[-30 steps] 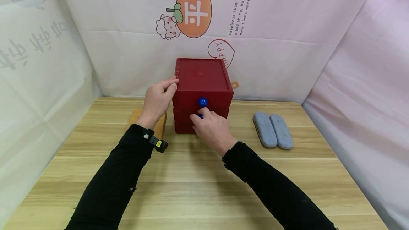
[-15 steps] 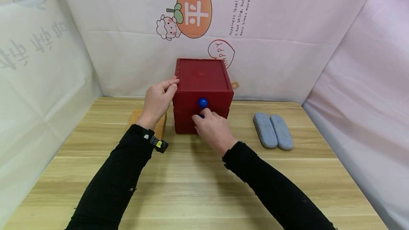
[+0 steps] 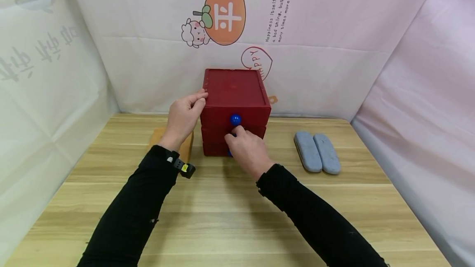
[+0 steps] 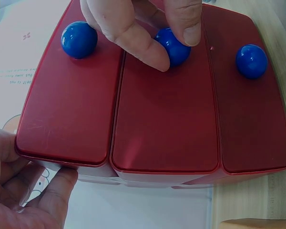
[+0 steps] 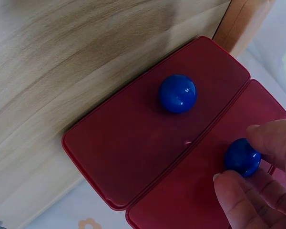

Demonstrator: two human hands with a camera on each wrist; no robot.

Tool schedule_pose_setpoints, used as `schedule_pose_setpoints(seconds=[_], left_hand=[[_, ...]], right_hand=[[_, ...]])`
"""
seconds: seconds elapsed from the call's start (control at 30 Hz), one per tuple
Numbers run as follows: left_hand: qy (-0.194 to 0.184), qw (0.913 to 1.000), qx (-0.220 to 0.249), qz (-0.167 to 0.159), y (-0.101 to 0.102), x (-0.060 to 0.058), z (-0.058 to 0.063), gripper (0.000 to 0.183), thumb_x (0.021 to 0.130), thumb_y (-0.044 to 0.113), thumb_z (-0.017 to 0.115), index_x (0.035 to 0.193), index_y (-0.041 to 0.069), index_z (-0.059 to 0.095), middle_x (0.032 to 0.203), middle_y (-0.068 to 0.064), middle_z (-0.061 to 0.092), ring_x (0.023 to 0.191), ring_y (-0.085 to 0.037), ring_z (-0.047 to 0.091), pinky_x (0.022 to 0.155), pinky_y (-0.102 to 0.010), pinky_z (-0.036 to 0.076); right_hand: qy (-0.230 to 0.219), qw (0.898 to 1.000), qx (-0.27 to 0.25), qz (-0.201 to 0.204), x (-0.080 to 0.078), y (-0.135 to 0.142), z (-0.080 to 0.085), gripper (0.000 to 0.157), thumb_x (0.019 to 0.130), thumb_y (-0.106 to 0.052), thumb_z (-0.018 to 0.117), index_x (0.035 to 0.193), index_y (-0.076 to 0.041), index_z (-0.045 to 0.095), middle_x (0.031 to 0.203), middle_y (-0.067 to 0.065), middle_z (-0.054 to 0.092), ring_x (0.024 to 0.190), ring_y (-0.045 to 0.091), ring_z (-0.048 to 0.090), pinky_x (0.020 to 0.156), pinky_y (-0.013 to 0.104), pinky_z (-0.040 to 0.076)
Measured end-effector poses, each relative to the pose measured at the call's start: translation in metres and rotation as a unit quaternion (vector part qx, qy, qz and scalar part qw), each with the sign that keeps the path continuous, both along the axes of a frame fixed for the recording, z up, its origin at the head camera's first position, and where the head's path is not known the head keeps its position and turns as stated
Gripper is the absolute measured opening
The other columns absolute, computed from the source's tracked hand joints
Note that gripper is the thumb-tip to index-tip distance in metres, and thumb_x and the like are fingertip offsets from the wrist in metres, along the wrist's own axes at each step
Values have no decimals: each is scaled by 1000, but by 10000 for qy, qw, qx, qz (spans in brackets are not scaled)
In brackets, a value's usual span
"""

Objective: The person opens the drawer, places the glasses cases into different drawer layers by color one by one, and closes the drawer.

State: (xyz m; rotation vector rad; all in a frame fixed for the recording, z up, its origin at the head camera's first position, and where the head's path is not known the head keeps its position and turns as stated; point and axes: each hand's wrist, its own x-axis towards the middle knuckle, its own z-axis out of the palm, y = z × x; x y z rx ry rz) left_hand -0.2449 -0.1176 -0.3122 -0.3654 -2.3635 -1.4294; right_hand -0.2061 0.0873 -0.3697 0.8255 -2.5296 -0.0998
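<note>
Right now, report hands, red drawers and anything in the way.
Right hand pinches middle blue knob. Left hand touches upper left of red cabinet. Middle drawer looks shut or nearly so. Only right hand in front.

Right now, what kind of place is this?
Perhaps a makeshift indoor tabletop workspace: a wood-grain table, a cartoon-printed sheet behind it, and a red drawer box on top.
</note>
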Motion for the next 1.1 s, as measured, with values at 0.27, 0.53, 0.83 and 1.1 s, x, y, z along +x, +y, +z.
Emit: schedule_pose_setpoints(seconds=[0.27,0.53,0.83,1.1], left_hand=[[-41,10000,-16,-11,0,1,-1,42,101,36,46,130,15,65,140,6,56,124,-3,50,63,-33,45],[-32,10000,14,-17,0,0,0,41,100,36,46,130,15,65,140,6,56,126,-2,47,84,-27,51],[-15,10000,31,-43,0,0,-2,42,101,37,46,131,15,65,140,5,56,126,-2,48,52,-39,32],[-22,10000,33,-11,0,0,-1,41,100,36,47,131,14,65,139,5,57,128,-1,45,87,-30,51]], right_hand=[[-141,9998,110,-51,1,-1,1,24,87,-12,69,111,-10,69,104,12,62,83,21,61,74,33,58],[-72,9999,81,-53,1,0,1,23,88,-11,69,110,-10,69,102,12,62,81,20,61,72,33,58],[-42,10000,15,2,4,0,1,20,89,-9,67,109,-9,69,100,12,61,77,19,60,69,32,58],[98,9999,-5,39,7,1,0,16,90,-8,65,106,-10,70,96,11,59,74,18,60,62,29,56]])
